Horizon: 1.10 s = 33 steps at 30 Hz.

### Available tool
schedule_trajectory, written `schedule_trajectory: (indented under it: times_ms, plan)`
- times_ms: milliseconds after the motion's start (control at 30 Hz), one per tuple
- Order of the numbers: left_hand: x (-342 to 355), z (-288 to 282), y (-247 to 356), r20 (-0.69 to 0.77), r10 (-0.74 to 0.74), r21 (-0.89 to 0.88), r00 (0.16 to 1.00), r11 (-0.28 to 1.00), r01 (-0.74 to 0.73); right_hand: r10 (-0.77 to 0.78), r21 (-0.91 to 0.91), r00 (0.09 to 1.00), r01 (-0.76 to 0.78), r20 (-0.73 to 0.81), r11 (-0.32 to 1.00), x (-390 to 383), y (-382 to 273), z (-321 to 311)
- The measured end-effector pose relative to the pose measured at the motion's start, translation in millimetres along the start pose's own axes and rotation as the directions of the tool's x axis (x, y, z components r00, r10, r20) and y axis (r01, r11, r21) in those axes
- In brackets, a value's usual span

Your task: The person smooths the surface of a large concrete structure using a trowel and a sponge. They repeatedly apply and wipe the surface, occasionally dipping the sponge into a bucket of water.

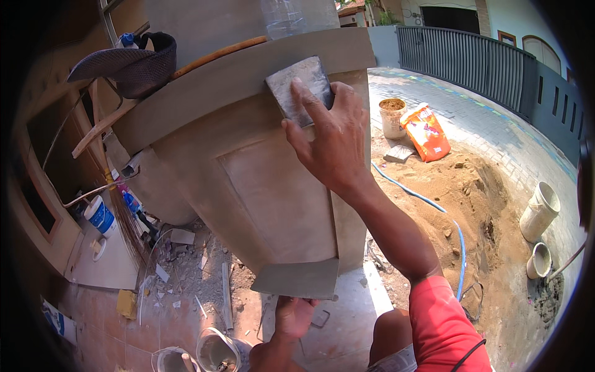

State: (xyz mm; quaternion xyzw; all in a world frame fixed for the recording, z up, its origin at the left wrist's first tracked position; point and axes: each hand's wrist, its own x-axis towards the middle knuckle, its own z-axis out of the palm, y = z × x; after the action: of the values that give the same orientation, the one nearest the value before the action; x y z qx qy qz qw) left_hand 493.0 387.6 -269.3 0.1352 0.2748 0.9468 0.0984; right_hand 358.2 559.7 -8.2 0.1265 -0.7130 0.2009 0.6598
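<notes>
My right hand [328,130] grips a flat, square grey block [300,77] with curled fingers, its index finger lying over the face. The block rests against the grey plastered band [204,80] along the top of the pillar, overlapping its lower edge. Below that band is a recessed rectangular panel [273,192]. Low in the middle, my left hand [294,319] holds a flat grey board [294,276] from underneath, level with the bottom of the panel; part of those fingers is hidden by the board.
A dark hat [139,71] and wooden strip [217,57] lie on the ledge. Right are a sand pile [465,186], blue hose [434,204], orange sack [427,133], buckets [536,214] and gate [465,68]. Left are rubble [186,273], a broom [124,217] and more buckets [214,350].
</notes>
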Motion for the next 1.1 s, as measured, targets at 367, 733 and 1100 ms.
schedule_trajectory:
  times_ms: [367,733,1100]
  plan:
    - [2,9,9,0.019,0.026,-0.015,0.999,1.0,-0.026,0.087,-0.055,0.996,-0.086,0.022,0.995,21,-49,23]
    - [-15,22,30,-0.046,0.042,0.007,0.998,0.999,-0.042,0.212,-0.088,0.965,-0.227,-0.154,0.97,37,39,-14]
    - [-6,13,33,-0.023,0.096,-0.011,0.995,0.995,-0.096,0.32,0.73,0.947,-0.203,-0.023,0.652,-7,-22,-17]
